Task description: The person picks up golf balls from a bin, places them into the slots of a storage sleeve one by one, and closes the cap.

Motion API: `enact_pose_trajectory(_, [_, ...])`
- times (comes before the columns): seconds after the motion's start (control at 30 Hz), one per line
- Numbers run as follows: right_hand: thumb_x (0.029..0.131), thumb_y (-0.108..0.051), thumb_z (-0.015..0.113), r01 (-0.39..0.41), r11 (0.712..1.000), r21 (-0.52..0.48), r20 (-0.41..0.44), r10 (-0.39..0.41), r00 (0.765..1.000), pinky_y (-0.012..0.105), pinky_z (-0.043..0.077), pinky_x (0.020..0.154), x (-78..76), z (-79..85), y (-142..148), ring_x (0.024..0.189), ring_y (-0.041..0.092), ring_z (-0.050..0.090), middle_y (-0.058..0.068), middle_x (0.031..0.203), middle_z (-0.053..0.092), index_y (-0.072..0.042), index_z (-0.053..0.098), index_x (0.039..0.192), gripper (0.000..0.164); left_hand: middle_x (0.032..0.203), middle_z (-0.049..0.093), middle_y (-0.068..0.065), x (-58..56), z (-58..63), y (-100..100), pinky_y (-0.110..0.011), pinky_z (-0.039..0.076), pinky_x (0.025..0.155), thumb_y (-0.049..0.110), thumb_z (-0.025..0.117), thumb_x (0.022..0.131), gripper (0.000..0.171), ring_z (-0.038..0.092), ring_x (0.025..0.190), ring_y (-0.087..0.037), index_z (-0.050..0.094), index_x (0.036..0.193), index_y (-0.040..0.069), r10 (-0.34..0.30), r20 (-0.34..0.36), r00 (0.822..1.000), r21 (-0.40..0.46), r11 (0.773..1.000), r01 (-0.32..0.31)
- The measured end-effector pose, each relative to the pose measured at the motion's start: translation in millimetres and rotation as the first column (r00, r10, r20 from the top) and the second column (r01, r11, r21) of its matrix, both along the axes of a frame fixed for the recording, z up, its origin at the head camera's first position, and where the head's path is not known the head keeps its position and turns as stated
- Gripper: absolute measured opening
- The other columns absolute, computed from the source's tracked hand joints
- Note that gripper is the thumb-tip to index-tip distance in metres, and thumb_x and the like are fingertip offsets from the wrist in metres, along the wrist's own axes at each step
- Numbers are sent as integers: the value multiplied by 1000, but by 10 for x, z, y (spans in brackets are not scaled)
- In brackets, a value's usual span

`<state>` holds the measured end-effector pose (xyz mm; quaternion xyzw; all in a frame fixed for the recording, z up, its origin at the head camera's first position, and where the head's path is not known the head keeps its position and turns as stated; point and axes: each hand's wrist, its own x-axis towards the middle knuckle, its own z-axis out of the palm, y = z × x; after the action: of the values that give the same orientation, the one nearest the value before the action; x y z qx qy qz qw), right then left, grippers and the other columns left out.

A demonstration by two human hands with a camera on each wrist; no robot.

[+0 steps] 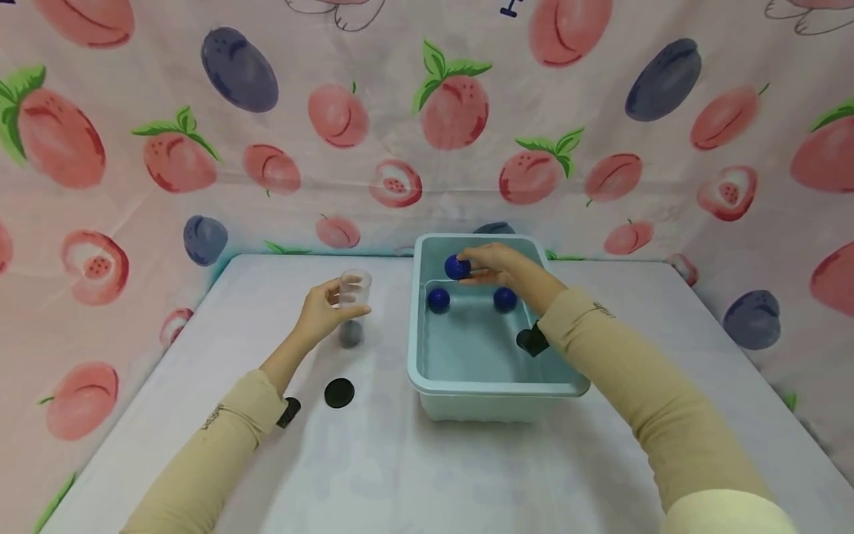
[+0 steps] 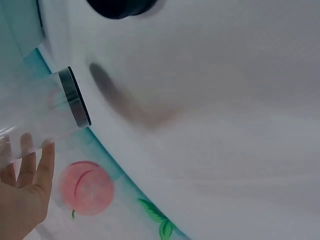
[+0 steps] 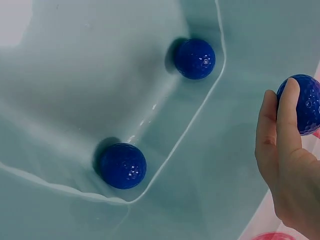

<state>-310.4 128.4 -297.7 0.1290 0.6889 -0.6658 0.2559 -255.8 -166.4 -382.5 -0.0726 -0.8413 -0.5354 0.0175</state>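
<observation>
My left hand (image 1: pixel 319 311) grips a clear plastic jar (image 1: pixel 355 288) above the table, left of the tub. In the left wrist view, the jar (image 2: pixel 37 112) lies aslant across the picture, with a dark band at one end. Over the back of the pale blue tub (image 1: pixel 494 387), my right hand (image 1: pixel 502 265) pinches a blue golf ball (image 1: pixel 457 267). Two more blue golf balls sit apart on the tub's floor, the left one (image 1: pixel 438 300) and the right one (image 1: pixel 505 299). The right wrist view shows the held ball (image 3: pixel 307 105) between the fingers.
A round black lid (image 1: pixel 339 393) lies flat on the white table (image 1: pixel 373 475), nearer than the jar. A fruit-patterned cloth (image 1: pixel 394 111) hangs behind the table and at both sides. The tub's raised rim surrounds the balls.
</observation>
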Motion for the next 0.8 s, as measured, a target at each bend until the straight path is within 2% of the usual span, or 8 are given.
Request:
enact_pose_trajectory(0.07, [96,-8,46,-3,1000,-27,-3,2,1000,34,46,97,17,11,-4,136,32,37,23,155,15,0,30,145,52,129,58,-12,-8,38,7,-42,51,87,19,77,78,38,57,115,-32,55,102,0,-11,-16,1000,-14,1000,11])
enact_pose_trajectory(0.23, [96,-6,46,13,997,-72,-10,-14,1000,36,47,95,50,55,9,137,33,35,22,155,17,-2,27,147,55,120,61,-13,-11,135,44,-38,51,83,24,79,76,48,55,110,-29,62,119,11,-39,-51,998,-79,996,35])
enact_pose_trajectory(0.37, [95,-6,48,9,995,-102,-5,-10,1000,34,50,90,70,82,11,138,33,34,21,156,14,-4,20,149,61,116,61,-14,0,192,73,-39,49,84,24,80,75,52,54,105,-28,62,121,11,-57,-77,995,-112,993,48])
enact_pose_trajectory(0.6, [95,-5,46,-47,993,-112,-13,46,999,36,47,97,172,90,0,137,34,34,22,154,16,-5,13,151,64,111,64,-14,25,279,163,-35,47,78,25,79,76,54,53,101,-27,60,125,14,-73,-113,991,-145,988,57])
enact_pose_trajectory(0.67, [95,-5,46,-62,990,-127,-13,61,998,36,46,98,216,97,-8,137,34,34,23,154,16,-5,9,151,67,110,64,-13,20,313,208,-35,47,77,25,79,77,53,53,100,-27,60,125,14,-84,-122,989,-157,985,65])
enact_pose_trajectory(0.8, [96,-7,48,-95,982,-163,-17,93,995,37,42,101,284,121,-39,138,33,34,24,154,17,-2,10,150,66,114,61,-15,13,379,265,-43,50,85,26,77,78,55,54,105,-30,58,128,13,-132,-132,982,-210,972,102])
